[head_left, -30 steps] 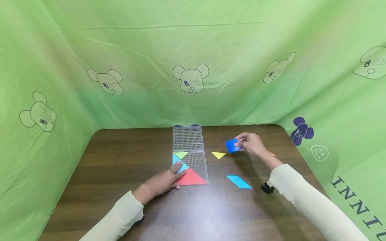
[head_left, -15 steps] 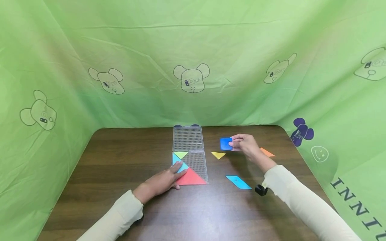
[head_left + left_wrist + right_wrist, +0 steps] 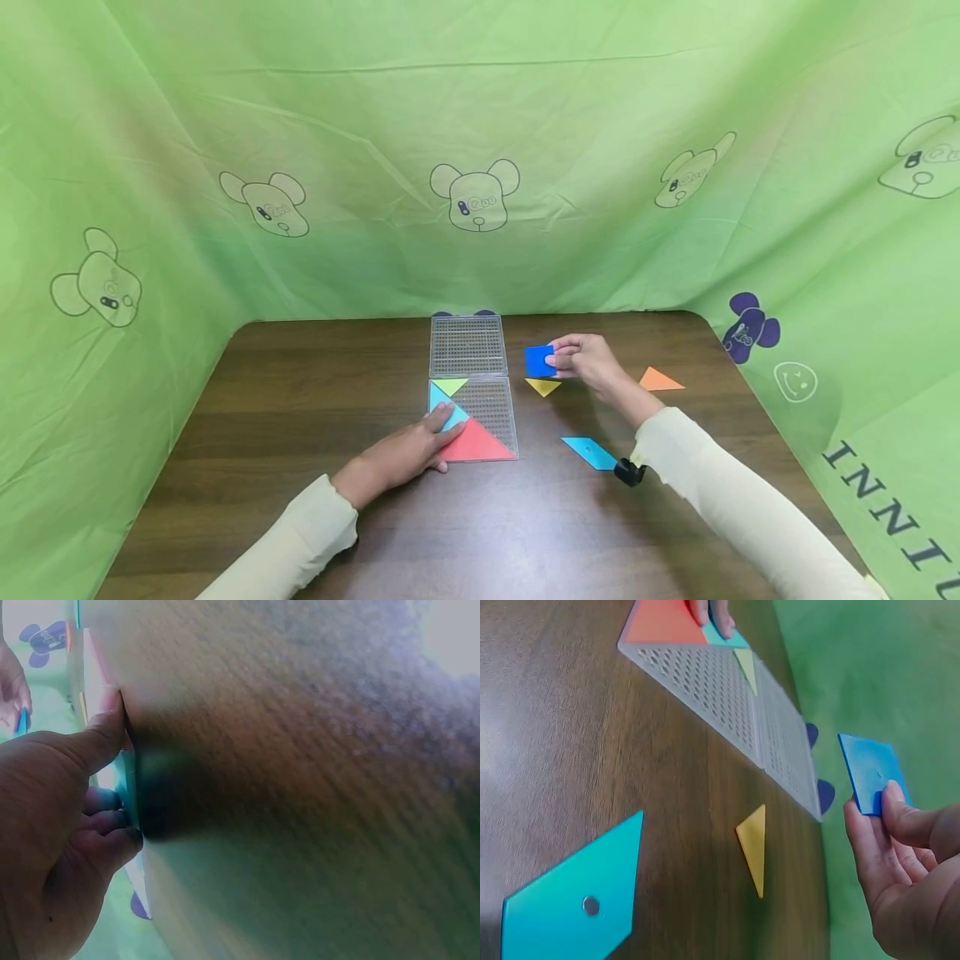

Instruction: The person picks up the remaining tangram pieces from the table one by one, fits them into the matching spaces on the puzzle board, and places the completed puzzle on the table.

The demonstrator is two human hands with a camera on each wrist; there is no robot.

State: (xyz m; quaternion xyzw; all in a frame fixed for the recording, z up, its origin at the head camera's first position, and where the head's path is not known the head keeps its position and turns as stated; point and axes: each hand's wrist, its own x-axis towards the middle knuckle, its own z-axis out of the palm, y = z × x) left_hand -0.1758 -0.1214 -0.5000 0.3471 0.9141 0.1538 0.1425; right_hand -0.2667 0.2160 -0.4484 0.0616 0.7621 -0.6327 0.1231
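My right hand [image 3: 588, 362] pinches a blue square tangram piece [image 3: 539, 362] between thumb and fingers, raised off the table. In the right wrist view the thumb presses the near face of this blue square [image 3: 874, 772]. My left hand [image 3: 405, 450] rests at the near left corner of a clear hinged case [image 3: 491, 404], two fingers on the light-blue triangle [image 3: 444, 403] and the thumb by the front edge. A large red triangle [image 3: 480, 444] and a small green triangle [image 3: 451, 386] also lie in that half. The dotted far half [image 3: 468, 346] lies unfolded flat.
On the wooden table [image 3: 300, 375], a yellow triangle [image 3: 543, 387] lies just below the raised square. A light-blue parallelogram [image 3: 587, 452] sits nearer, partly behind a black wrist device [image 3: 628, 472]. An orange triangle [image 3: 660, 380] lies farther right. Green cloth [image 3: 480, 267] encloses the back and sides.
My right hand has carried the blue square leftward, turning it straighter, until it is above the yellow triangle. The orange triangle has come out from behind the arm. My left hand stays put.
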